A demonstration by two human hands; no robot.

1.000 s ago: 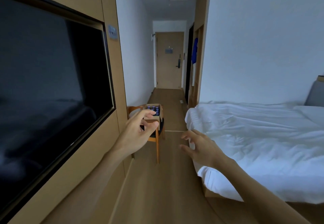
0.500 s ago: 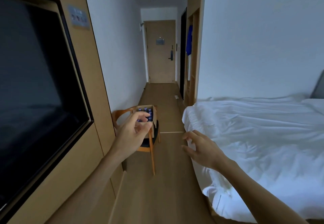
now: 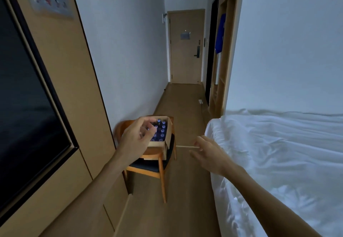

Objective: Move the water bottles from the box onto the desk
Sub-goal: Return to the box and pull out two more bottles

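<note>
Both hands empty, fingers loose: left hand (image 3: 136, 140) before the box (image 3: 161, 142) of bottles (image 3: 161, 128) on a chair (image 3: 157, 164); right hand (image 3: 208, 155) at 3 o'clock.

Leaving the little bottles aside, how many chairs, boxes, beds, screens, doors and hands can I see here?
Chair: 1
Cardboard box: 1
Bed: 1
Wall screen: 1
Door: 1
Hands: 2, the left hand and the right hand
Total: 7
</note>
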